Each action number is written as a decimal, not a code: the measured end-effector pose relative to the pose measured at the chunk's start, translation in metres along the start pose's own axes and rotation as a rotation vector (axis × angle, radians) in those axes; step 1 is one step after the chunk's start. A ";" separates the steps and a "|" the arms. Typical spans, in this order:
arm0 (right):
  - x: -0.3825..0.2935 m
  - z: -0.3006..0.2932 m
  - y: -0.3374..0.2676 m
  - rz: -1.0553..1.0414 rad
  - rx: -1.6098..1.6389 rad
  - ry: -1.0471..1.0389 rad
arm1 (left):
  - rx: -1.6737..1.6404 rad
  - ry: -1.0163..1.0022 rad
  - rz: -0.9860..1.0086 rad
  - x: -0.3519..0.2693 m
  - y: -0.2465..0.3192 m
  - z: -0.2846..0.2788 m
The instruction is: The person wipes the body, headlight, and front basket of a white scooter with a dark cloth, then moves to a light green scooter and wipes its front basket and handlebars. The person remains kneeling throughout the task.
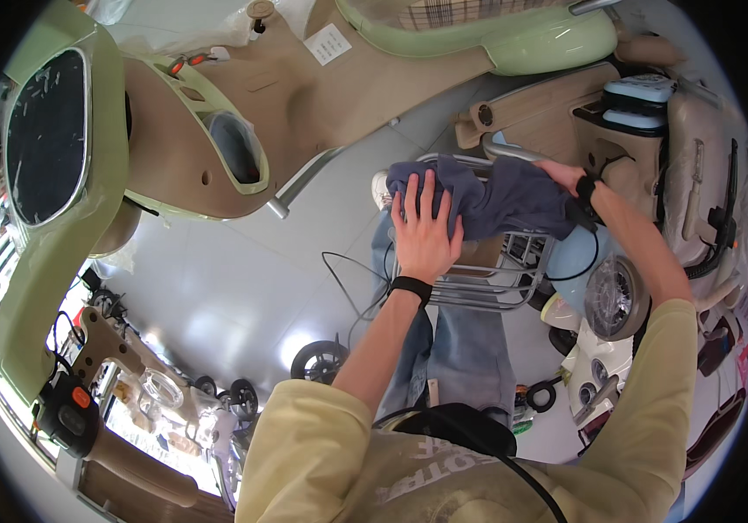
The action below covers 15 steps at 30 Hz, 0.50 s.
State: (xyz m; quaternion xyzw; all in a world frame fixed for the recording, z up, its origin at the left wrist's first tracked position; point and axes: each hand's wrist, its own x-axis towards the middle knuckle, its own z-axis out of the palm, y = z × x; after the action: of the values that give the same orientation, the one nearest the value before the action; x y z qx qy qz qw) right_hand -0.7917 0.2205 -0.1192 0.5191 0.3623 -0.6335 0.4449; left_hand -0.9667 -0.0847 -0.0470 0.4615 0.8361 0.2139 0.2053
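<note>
My left hand (425,238) lies flat, fingers spread, on a dark blue-grey cloth (505,196). The cloth is draped over a silver tubular metal rack or basket (478,302), whose bars show below it. At the cloth's upper right edge is my right hand (562,176), next to a curved silver metal tube (514,150). Its fingertips are partly hidden, so whether it grips the cloth or the tube is unclear. A light blue rounded panel (577,252) sits below the rack's right side, with a black cable in front.
A light green and tan scooter (171,137) with a handlebar grip (145,467) stands on my left and ahead. At right are a tan vehicle body (557,98) and a plastic-wrapped wheel (616,297). Another small wheel (320,361) stands on the grey tiled floor (243,287).
</note>
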 end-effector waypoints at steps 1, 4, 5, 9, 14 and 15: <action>0.019 0.003 -0.011 -0.085 -0.064 -0.082 | -0.001 0.008 0.003 0.000 0.000 0.001; 0.066 0.019 -0.043 -0.290 -0.261 -0.278 | 0.029 -0.001 -0.011 0.000 -0.001 0.003; 0.076 0.026 -0.057 -0.302 -0.351 -0.302 | 0.033 0.006 -0.006 0.000 -0.001 0.004; 0.089 0.082 -0.120 -0.364 -0.629 -0.410 | 0.029 0.018 0.006 -0.002 0.000 0.004; 0.077 0.155 -0.166 -0.319 -0.712 -0.342 | 0.038 0.010 0.016 -0.004 0.001 0.003; 0.073 0.155 -0.166 -0.299 -0.678 -0.337 | 0.043 0.013 0.018 -0.004 0.001 0.003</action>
State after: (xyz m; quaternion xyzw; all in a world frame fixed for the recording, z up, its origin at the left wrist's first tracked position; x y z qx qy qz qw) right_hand -1.0043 0.1205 -0.1601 0.1734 0.5444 -0.6120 0.5468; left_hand -0.9627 -0.0877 -0.0482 0.4720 0.8376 0.2006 0.1880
